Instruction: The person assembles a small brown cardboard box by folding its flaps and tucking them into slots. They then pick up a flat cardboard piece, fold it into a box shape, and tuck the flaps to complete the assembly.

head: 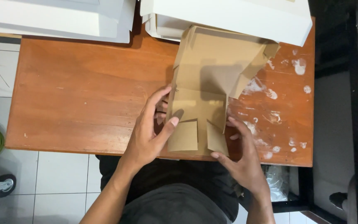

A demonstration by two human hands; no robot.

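Two hands grasp the flat box (210, 87): your left hand (150, 130) at nine, right hand (241, 155) at four; it runs six to twelve.

cardboard sheet (206, 89): plain brown | tabletop (83, 95): reddish-brown wood grain, white smears at 3 o'clock | boxes (245, 16): white | floor tiles (54, 174): pale grey

White boxes (228, 16) sit at the paint-spotted wooden table's (75, 95) far edge, above tiled floor (59, 178).
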